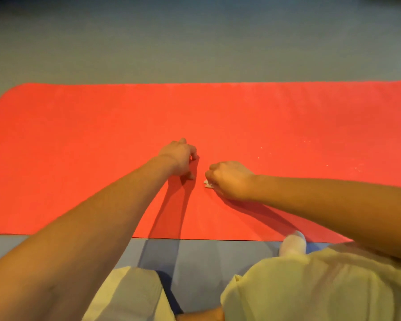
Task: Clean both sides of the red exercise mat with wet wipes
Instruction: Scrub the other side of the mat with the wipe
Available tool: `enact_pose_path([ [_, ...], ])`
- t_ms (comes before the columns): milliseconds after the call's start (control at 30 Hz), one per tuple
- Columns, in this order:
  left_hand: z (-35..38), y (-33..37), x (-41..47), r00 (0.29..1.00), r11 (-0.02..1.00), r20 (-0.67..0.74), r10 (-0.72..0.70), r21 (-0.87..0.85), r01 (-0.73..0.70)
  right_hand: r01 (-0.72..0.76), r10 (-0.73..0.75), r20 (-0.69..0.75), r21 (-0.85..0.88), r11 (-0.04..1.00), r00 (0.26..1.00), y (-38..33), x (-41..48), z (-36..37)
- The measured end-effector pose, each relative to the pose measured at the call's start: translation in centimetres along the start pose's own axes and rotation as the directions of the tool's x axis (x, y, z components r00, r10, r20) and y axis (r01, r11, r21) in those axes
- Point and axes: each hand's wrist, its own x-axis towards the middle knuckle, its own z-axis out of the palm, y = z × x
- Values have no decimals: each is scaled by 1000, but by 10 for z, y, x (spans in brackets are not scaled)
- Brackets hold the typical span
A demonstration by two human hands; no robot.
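The red exercise mat [79, 147] lies flat across the floor, running off the frame at left and right. My right hand [229, 179] is closed on a white wet wipe [207, 184], pressing it onto the mat near the middle; only a small corner of the wipe shows. My left hand [181, 158] rests on the mat just left of it, fingertips down and curled, holding nothing. A few pale specks [308, 144] dot the mat to the right.
Grey-green floor [195, 42] stretches beyond the mat's far edge. A blue-grey floor strip [206, 258] runs along the near edge, where my knees in pale trousers [310, 286] and a white-socked foot [292, 244] sit.
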Motion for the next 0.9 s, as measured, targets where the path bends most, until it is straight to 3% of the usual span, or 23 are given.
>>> enact_pose_path([
  [200,11,2,14,998,999,-45,-42,30,44,-216,215,-114,8,976,970,41,63,-11],
  [300,8,-6,22,1000,1000,10,-10,8,10,-312,305,-156,-22,950,939,74,105,-17],
  [533,-1,-19,36,996,998,73,49,40,-52,-414,409,-175,7,910,896,124,169,-30],
  [900,-2,-17,39,999,1000,31,15,8,-15,-183,170,-196,-49,982,966,92,113,3],
])
